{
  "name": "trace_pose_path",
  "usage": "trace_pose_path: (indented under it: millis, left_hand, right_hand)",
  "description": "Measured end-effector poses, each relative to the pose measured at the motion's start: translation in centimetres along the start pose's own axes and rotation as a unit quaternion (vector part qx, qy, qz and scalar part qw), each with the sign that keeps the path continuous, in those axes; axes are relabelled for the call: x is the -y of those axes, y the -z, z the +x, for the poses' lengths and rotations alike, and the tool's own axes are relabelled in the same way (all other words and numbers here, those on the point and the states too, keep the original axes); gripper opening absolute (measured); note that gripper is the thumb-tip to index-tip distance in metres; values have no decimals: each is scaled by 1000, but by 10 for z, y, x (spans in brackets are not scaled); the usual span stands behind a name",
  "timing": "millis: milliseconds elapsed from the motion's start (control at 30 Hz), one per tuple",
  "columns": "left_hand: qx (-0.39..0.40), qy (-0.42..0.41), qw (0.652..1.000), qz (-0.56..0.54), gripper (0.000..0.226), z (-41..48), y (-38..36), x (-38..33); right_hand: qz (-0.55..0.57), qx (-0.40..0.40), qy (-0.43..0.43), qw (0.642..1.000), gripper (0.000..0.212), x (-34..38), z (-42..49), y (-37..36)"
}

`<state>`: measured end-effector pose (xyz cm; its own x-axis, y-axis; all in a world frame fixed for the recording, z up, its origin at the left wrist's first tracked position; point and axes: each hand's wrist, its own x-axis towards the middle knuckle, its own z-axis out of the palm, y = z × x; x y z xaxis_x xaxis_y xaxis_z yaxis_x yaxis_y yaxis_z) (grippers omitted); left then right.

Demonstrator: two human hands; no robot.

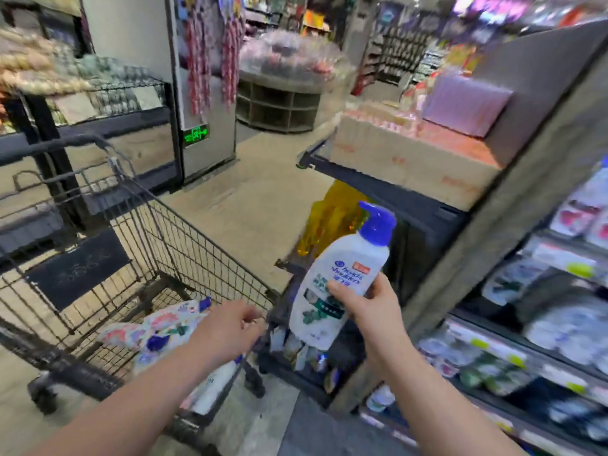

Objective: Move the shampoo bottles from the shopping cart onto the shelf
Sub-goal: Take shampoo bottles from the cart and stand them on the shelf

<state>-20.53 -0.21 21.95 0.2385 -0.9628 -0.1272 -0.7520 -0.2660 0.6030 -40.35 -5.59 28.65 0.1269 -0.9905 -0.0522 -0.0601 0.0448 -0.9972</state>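
The white shampoo bottle (335, 281) with a blue pump is tilting in the air between the shopping cart (158, 258) and the shelf (493, 350). The right hand (371, 307) is holding it tight. The left hand (230, 327) is hanging over the cart, fingers loosely curled, holding nothing.

White shampoo bottle (332, 278) with blue pump, tilted, between wire shopping cart (171, 255) and shelf (513, 327)

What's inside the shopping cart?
White bottles with blue caps lie piled at the cart bottom. The left hand and arm cover part of the pile, so a count isn't possible.
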Motion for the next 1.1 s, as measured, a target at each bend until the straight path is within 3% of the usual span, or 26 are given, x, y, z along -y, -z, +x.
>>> trace_pose_path:
  millis: [133, 300, 567, 833, 1100]
  left_hand:
    - [22, -66, 998, 7, 29, -16, -54, -73]
    - [71, -128, 989, 22, 32, -58, -145, -182]
    - [117, -191, 973, 58, 40, -108, -267, -317]
    - [127, -184, 968, 117, 43, -74, -305, -377]
    - [89, -192, 965, 154, 45, 23, -350, -394]
  right_hand:
    - [7, -75, -8, 997, 39, 4, -44, 102]
    - [5, -158, -14, 987, 33, -1, -112, 250]
    - [-23, -218, -38, 975, 39, -24, -179, 433]
    - [-22, -207, -53, 977, 45, -49, -144, 501]
    - [7, -170, -51, 984, 43, -89, -33, 515]
